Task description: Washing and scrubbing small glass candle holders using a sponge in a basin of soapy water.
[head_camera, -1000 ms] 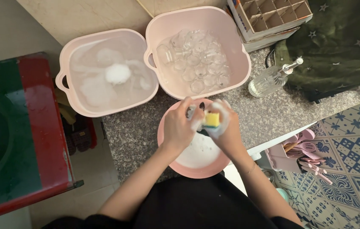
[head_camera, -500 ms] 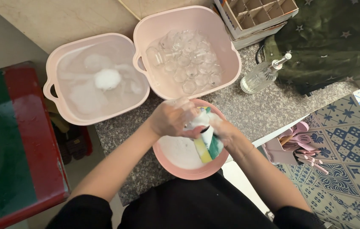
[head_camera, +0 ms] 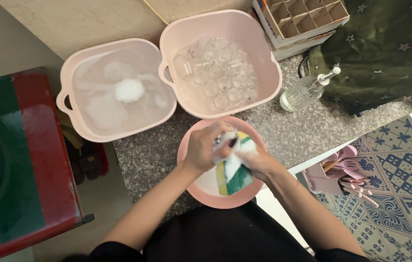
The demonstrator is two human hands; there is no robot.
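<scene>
Your left hand (head_camera: pixel 205 148) is curled shut around a small clear glass (head_camera: pixel 221 140), mostly hidden by fingers and foam. Your right hand (head_camera: pixel 259 162) is clamped on the yellow-and-green sponge (head_camera: pixel 234 174), pressed against the glass. Both sit right over the round pink bowl (head_camera: pixel 201 187) directly under your hands, so drips land in it. Good.

Tips for the scrub:
- Glass is small and soapy, likely slippery. Hold it low in the bowl so a slip means a short drop.
- Turn the glass with your left fingers and let the sponge stay put; less chance of losing grip.
- Work the sponge corner into the mouth, then the rim. I can't tell from here whether the inside is getting touched.
- Go light on squeeze: thin glass.

Just beyond your hands: the pink tub of clear glasses (head_camera: pixel 218 77), water in it. Beyond and to your left: the second pink tub with cloudy water and foam (head_camera: pixel 118 92). Beyond your right hand: the clear pump bottle (head_camera: pixel 305 92) on the granite counter (head_camera: pixel 288 131); keep your elbow off it.
</scene>
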